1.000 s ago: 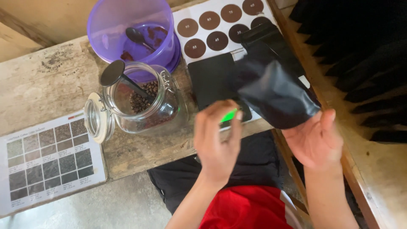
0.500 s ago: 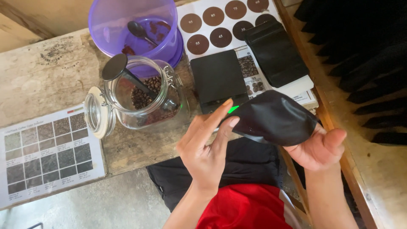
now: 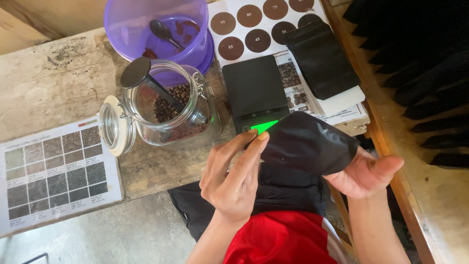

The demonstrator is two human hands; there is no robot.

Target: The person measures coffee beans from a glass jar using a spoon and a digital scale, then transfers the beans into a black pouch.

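Both hands hold a black pouch [image 3: 310, 146] just off the desk's [image 3: 63, 78] near edge: left hand [image 3: 234, 178] pinches its end, right hand [image 3: 366, 173] cradles it beside the black scale [image 3: 254, 90].

A worn wooden table [image 3: 58, 83] carries a purple bowl [image 3: 161, 29], an open glass jar of coffee beans [image 3: 166, 107], a black scale [image 3: 255, 93], printed colour charts [image 3: 53, 171] and a black pouch [image 3: 322, 58].
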